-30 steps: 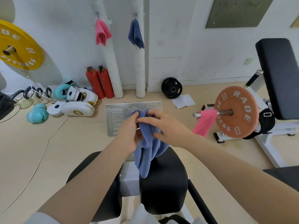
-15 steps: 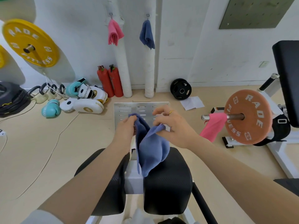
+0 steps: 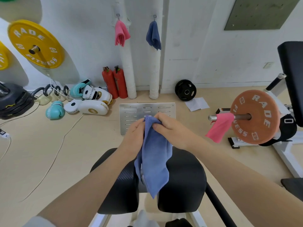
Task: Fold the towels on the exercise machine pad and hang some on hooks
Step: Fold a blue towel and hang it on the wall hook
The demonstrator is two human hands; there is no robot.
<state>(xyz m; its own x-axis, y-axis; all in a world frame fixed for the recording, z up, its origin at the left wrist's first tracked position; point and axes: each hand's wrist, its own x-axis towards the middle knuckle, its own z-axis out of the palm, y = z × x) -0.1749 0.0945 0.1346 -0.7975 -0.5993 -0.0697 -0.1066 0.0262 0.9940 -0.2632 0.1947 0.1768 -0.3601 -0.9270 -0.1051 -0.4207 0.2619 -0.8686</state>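
Head view: left hand [image 3: 133,136] and right hand [image 3: 170,128] both pinching the top edge of the blue towel [image 3: 154,158], hanging bunched above the black machine pad [image 3: 182,177]. Pink towel [image 3: 121,32] and dark blue towel [image 3: 153,36] hanging on wall hooks beyond.

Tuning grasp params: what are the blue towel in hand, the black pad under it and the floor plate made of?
Blue towel: soft matte cloth, probably microfibre or terry; it hangs in limp folds.
Black pad: likely vinyl or faux leather over padding; faint sheen, fine weave-like texture.
Floor plate: looks like brushed metal, grey, slotted, dull reflections.
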